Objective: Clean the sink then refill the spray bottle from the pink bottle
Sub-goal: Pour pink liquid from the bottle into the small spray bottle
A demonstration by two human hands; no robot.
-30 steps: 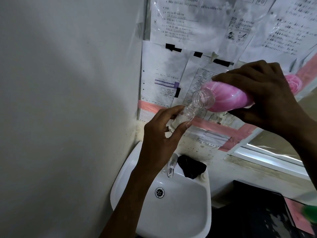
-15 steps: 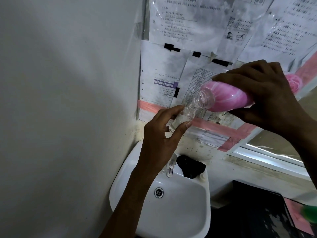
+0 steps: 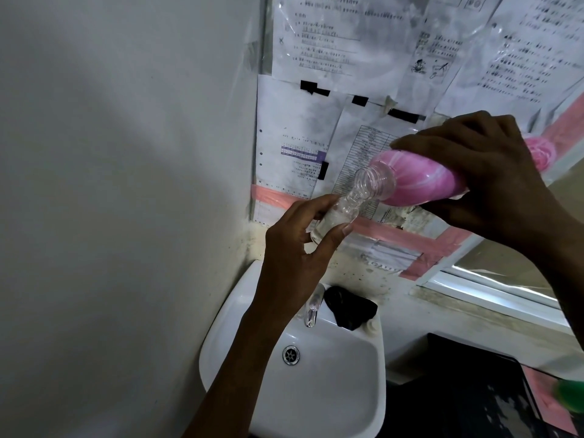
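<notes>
A bare wall fills the left, with open room beside it. The left hand is curled around a small clear spray bottle, thumb and fingers closed on its lower body, held above the sink. The bottle is uncapped, tilted, with a little clear liquid inside. To the right, the right hand grips the pink bottle from above, tipped nearly flat, its clear threaded neck meeting the spray bottle's mouth. Taped papers hang behind. A dark cloth sits on the sink's far rim by the tap.
</notes>
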